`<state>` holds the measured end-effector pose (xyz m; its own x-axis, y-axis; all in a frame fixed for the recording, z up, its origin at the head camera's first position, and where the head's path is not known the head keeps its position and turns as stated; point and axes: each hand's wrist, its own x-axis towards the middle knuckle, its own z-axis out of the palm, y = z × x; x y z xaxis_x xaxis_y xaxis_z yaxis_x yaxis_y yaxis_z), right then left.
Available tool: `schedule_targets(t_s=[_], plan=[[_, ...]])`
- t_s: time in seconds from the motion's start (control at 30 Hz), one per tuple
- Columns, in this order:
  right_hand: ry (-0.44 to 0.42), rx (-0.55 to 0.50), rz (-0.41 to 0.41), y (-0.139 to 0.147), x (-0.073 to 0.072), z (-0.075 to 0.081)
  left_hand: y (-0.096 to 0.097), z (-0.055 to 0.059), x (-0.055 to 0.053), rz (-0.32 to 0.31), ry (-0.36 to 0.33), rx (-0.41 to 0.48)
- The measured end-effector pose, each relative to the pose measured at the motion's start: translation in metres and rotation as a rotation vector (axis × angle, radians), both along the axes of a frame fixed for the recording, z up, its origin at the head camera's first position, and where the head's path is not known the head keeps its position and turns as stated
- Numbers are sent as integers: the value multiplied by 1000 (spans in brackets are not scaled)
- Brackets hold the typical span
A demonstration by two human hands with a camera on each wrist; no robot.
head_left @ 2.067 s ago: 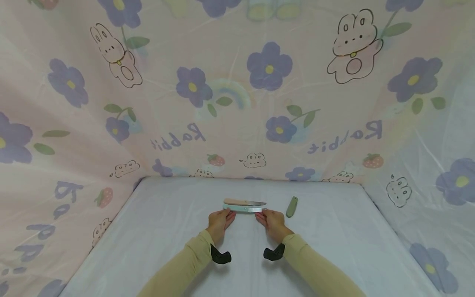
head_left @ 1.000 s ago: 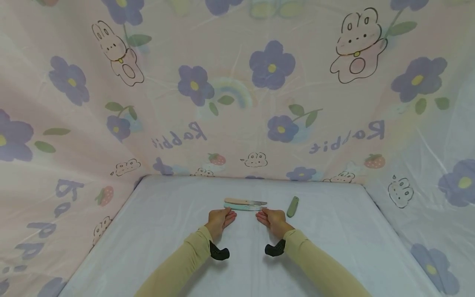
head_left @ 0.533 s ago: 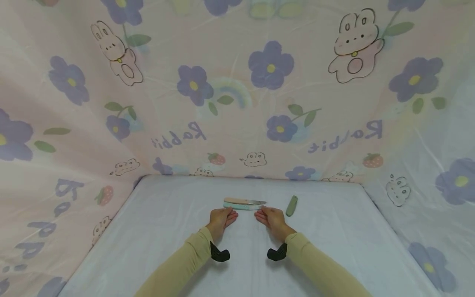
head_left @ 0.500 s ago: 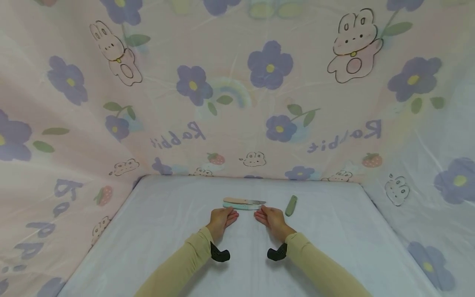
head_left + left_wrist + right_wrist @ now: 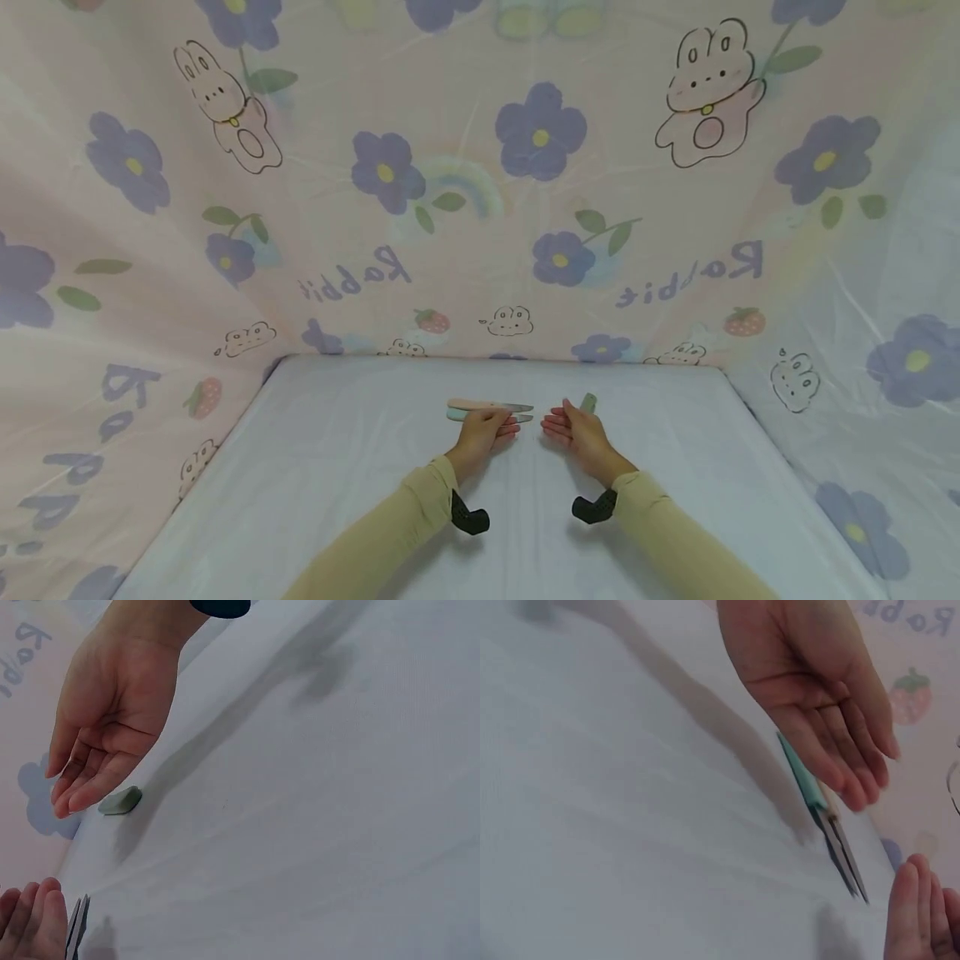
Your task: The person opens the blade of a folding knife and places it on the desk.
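Two knives with blades out lie side by side on the white surface: a peach-handled knife (image 5: 467, 404) and, nearer me, a teal-handled knife (image 5: 454, 413). My left hand (image 5: 483, 435) hovers over the teal one, hiding part of it in the head view, fingers relaxed and holding nothing. In the right wrist view the teal handle (image 5: 802, 776) and both blades show beyond that hand. My right hand (image 5: 583, 435), palm inward and fingers loosely extended, is just in front of a sage-green folded knife (image 5: 589, 402), whose blade does not show. It partly covers this piece.
The white cloth-covered table (image 5: 337, 467) ends at a patterned curtain (image 5: 450, 275) at the back and sides. Black wrist mounts (image 5: 469, 515) stick out under both sleeves.
Both hands held the teal knife by its ends and set it against the peach one. They have since let go; both moved right, the right one reaching the green folded knife.
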<state>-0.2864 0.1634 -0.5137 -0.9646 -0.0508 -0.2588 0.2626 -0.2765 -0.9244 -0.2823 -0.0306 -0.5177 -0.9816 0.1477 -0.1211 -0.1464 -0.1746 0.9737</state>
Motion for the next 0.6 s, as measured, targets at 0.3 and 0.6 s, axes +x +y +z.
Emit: schedule_targets(t_s=[0.3,0.6], plan=[[-13,-1,-85,51,1,9,32,1,-2,-36,25,-43],[-50,53,-126,70,3,5,62,-2,-10,-54,14,-34]])
